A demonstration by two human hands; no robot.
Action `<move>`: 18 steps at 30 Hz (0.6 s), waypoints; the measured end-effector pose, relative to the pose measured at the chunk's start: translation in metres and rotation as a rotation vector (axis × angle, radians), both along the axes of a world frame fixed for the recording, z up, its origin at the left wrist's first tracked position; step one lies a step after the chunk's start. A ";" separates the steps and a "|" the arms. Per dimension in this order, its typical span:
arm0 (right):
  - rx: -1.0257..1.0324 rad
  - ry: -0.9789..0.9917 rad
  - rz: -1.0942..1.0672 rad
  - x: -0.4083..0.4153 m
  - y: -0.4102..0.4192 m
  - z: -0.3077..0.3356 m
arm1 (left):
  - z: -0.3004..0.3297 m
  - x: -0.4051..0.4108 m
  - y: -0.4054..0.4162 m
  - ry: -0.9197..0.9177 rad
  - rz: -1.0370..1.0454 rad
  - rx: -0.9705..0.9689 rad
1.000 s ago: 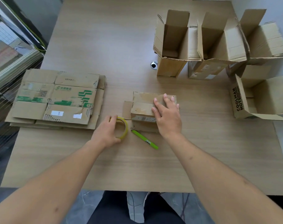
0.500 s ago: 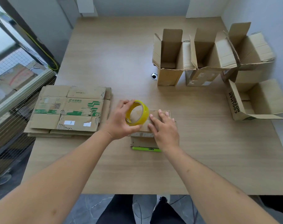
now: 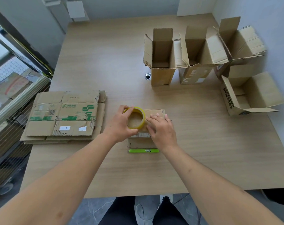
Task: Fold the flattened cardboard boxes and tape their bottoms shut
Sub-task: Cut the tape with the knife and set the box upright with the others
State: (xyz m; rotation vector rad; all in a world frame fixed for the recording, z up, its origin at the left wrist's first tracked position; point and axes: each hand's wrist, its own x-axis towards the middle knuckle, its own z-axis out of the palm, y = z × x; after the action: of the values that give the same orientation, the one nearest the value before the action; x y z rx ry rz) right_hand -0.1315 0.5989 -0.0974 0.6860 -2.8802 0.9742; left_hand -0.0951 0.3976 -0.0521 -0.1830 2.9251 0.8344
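Observation:
A small folded cardboard box [image 3: 155,113] lies bottom up at the table's middle. My left hand [image 3: 120,125] grips a yellow tape roll [image 3: 136,118] held on edge just above the box. My right hand [image 3: 162,130] is over the box's right half, its fingertips at the roll's right rim; whether they pinch the tape end I cannot tell. A stack of flattened boxes [image 3: 65,117] with green print lies to the left.
A green pen-like cutter [image 3: 143,150] lies just in front of the box. Several assembled open boxes [image 3: 160,62] stand at the back right, one marked COOLMAN [image 3: 245,96] on its side. A round grommet [image 3: 148,76] sits in the wooden table [image 3: 203,151].
My left hand lifted the tape roll from the table beside the cutter up over the box. My right hand shifted from pressing the box top to the roll's rim.

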 end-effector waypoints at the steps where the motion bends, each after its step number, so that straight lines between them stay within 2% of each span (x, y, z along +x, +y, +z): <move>1: -0.045 -0.009 -0.011 -0.001 -0.001 0.002 | 0.001 0.001 0.000 -0.006 -0.005 0.005; 7: -0.110 -0.061 -0.052 -0.008 -0.011 0.014 | 0.007 0.000 -0.005 -0.050 -0.034 0.060; 11: -0.058 0.049 -0.088 -0.003 -0.014 0.014 | 0.007 -0.001 -0.006 -0.077 -0.064 0.050; 18: -0.246 -0.228 -0.099 -0.004 -0.022 0.006 | 0.000 0.000 -0.004 -0.037 -0.074 0.021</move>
State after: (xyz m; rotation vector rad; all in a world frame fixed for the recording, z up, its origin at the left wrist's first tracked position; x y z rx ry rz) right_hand -0.1351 0.5773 -0.0913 0.4361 -2.8695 1.4445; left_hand -0.0954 0.3936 -0.0523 -0.0871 2.8689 0.8407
